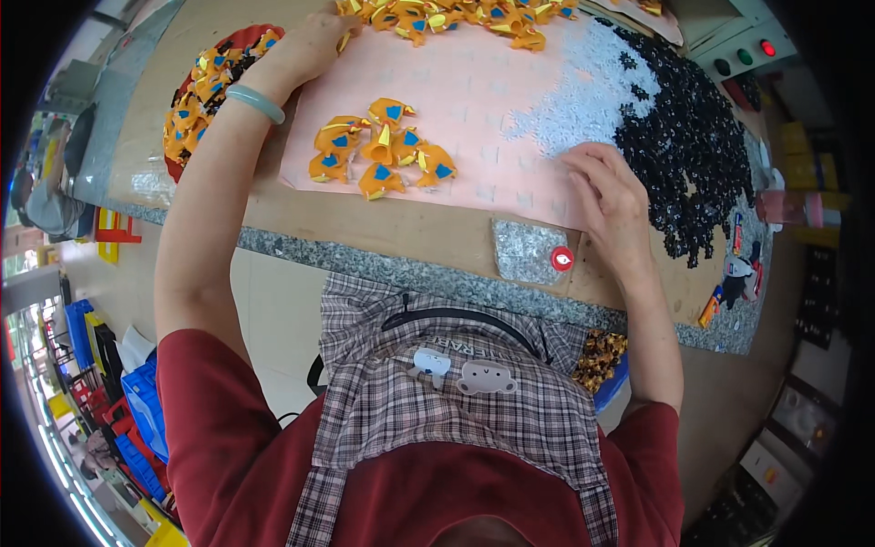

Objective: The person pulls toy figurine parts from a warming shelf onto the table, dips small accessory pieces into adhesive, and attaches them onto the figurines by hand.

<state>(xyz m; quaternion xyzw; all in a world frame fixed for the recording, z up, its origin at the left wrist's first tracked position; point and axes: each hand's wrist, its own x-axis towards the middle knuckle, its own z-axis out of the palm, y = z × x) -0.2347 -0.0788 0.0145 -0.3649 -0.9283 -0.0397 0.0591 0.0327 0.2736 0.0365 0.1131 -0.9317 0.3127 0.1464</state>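
At the far left of the pink sheet [410, 77], my left hand [314, 46], a pale green bangle at its wrist, curls at the edge of a pile of orange plastic creature figures [428, 16]. An orange and yellow piece [344, 40] shows against its fingers, which are partly hidden. My right hand [612, 201] is bent with thumb and fingertips close together, at the near edge of a spread of small white parts [583, 100]. What the tips hold, if anything, is too small to make out. Between the hands lies a group of orange figures [383, 146] with blue patches.
A heap of small black parts [688, 137] covers the right side. A red tray [170, 167] with orange figures and dark pieces stands left. Near the front edge lie a clear flat pack [521, 248] and red round cap [562, 259]. Glue tubes [710, 307] lie at the right corner.
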